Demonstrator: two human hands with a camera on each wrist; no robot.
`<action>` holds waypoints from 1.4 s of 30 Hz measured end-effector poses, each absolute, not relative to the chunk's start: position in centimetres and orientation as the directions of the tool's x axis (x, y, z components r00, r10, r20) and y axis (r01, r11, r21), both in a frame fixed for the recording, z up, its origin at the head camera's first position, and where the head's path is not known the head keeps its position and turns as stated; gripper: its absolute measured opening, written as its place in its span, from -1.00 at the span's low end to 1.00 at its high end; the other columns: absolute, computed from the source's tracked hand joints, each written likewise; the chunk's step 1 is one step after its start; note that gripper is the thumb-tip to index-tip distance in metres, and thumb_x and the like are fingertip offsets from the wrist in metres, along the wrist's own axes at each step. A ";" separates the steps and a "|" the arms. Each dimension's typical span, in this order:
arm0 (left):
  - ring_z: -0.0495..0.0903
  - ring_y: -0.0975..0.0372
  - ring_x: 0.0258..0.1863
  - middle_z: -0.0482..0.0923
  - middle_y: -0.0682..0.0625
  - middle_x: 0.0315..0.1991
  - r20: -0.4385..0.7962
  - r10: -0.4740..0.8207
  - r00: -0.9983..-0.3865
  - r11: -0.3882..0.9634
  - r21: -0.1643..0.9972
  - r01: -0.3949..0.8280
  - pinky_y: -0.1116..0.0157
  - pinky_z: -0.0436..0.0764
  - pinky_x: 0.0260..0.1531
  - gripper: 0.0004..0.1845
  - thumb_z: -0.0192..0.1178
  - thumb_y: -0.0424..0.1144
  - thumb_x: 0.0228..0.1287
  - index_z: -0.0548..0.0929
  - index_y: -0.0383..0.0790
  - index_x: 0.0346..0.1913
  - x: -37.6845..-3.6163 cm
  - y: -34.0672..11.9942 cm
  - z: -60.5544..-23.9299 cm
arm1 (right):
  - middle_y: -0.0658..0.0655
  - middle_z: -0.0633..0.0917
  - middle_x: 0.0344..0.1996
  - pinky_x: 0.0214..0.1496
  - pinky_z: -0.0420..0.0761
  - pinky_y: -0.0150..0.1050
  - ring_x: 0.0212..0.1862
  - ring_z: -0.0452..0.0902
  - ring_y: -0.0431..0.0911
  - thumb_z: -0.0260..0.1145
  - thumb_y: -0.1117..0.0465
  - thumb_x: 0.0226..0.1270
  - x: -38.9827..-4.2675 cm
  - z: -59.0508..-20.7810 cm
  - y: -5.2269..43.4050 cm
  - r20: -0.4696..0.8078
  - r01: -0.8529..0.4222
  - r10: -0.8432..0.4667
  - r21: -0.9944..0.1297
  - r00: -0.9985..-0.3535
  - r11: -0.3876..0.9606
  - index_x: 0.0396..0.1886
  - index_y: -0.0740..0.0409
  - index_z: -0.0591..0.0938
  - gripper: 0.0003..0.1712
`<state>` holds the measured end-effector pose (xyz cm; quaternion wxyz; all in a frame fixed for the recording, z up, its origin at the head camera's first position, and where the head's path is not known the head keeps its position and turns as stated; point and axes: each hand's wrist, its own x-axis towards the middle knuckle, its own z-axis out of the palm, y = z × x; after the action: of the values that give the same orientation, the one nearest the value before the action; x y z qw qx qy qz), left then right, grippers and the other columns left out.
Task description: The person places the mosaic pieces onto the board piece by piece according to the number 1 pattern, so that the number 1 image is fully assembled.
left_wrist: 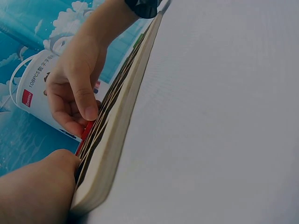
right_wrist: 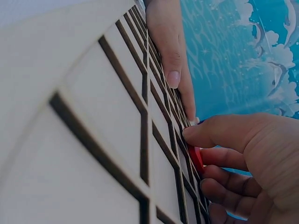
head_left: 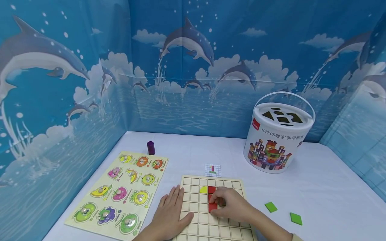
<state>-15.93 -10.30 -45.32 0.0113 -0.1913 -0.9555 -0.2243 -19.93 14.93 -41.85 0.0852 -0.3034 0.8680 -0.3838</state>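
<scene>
Pressing down on the wooden grid board, the left hand lies flat with straight fingers along the board's left edge, its thumb stretched over the lower cells. The right hand is curled over the middle of the board, thumb and fingers pinching a red tile that sits in the grid; the right wrist view shows the thumb tip on the tile's edge and the other fingers folded beneath it. Just above that tile, more red tiles fill neighbouring cells, with a yellow piece touching them on the left. The left wrist view looks along the board's thick pale edge, with the right hand's fingers bent down onto the red.

The board rests on a white tabletop, near the front edge. Just behind the board lies a small pattern card printed with a grid and coloured squares. To the right of the board, apart from it, two green tiles lie loose on the tabletop. To the left lies a fruit peg puzzle, with a purple cylinder standing upright just behind its far corner. Farther back on the right stands a white block bucket with a shape-sorter lid and its handle raised. Blue dolphin backdrop panels wall in the tabletop on three sides.
</scene>
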 end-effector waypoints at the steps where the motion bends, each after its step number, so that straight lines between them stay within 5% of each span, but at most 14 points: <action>1: -0.06 -0.07 0.50 -0.02 -0.25 0.52 0.109 0.361 -0.926 0.825 0.425 0.371 -0.16 0.03 0.32 -0.06 -0.14 0.33 0.38 0.08 -0.40 0.50 -15.9 -10.3 -45.3 | -0.08 0.52 -0.46 -0.38 0.47 -0.35 -0.41 0.40 -0.24 0.53 0.17 0.08 -20.0 -41.9 14.9 0.085 -0.463 -0.594 -0.717 -0.800 0.521 -0.34 0.00 0.67 -0.82; 42: -0.06 -0.07 0.50 -0.01 -0.24 0.51 0.101 0.359 -0.928 0.828 0.424 0.367 -0.16 0.03 0.32 -0.06 -0.14 0.33 0.38 0.08 -0.40 0.50 -15.9 -10.3 -45.3 | -0.06 0.57 -0.44 -0.36 0.52 -0.36 -0.38 0.46 -0.21 0.53 0.13 0.11 -19.8 -41.7 16.6 0.062 -0.417 -0.586 -0.763 -0.808 0.494 -0.32 0.03 0.66 -0.79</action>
<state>-15.92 -10.26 -45.31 0.0087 -0.1897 -0.9560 -0.2235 -19.80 16.59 -41.65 0.1034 -0.2922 0.8580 -0.4097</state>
